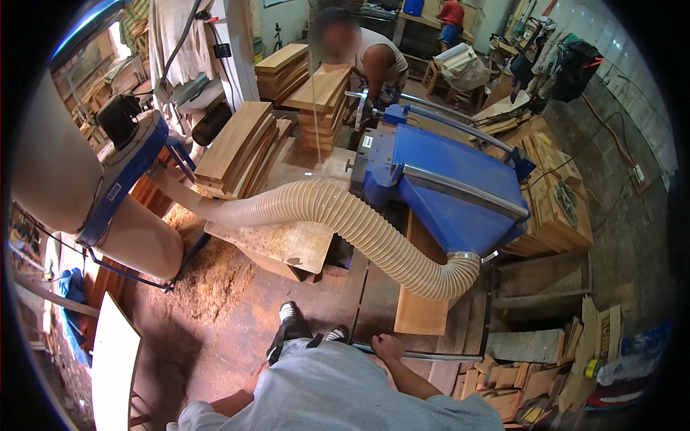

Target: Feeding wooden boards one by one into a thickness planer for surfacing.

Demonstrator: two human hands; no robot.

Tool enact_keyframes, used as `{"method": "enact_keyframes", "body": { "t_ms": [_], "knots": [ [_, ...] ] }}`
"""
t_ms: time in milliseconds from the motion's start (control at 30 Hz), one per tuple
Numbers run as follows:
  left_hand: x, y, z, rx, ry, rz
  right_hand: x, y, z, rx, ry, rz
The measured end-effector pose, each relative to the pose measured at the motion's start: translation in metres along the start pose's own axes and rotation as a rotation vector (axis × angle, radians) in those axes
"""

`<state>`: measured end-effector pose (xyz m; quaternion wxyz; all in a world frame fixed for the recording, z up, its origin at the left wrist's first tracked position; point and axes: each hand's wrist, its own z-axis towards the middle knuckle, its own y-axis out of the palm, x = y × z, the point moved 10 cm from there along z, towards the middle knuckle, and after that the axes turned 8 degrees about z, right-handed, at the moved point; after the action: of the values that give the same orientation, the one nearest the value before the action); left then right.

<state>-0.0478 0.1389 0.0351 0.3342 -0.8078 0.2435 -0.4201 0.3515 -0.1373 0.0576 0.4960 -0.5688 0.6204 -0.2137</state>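
Observation:
My right hand (388,348) rests at the near edge of the planer's table (460,345), fingers curled; what is inside them, if anything, is hidden. Low at my left side hangs my left hand (250,379), its fingers blurred and partly hidden by my shirt. From under the blue planer (453,169) a wooden board (422,314) sticks out toward me, just beyond my right hand and apart from it. A ribbed hose (374,233) arches over the board and joins the planer's hood.
Across the planer a person (377,61) leans beside stacked boards (320,93). The dust collector (133,179) stands left, with shavings (215,287) on the floor. A low wooden table (280,244) is under the hose. Offcuts (517,381) lie at right; a white panel (115,366) stands at left.

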Motion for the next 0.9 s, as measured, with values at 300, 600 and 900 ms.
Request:
{"method": "enact_keyframes", "body": {
  "t_ms": [300,600,900],
  "knots": [
    [-0.003,0.004,0.001,-0.050,-0.026,0.053,0.000,0.001,-0.001,0.011,0.005,0.015],
    [0.026,-0.021,-0.003,-0.109,-0.031,0.008,-0.001,0.002,-0.001,0.050,-0.018,0.030],
    [0.057,-0.045,-0.008,-0.041,0.053,0.078,0.000,0.004,0.000,0.028,-0.012,0.008]
  ]
}}
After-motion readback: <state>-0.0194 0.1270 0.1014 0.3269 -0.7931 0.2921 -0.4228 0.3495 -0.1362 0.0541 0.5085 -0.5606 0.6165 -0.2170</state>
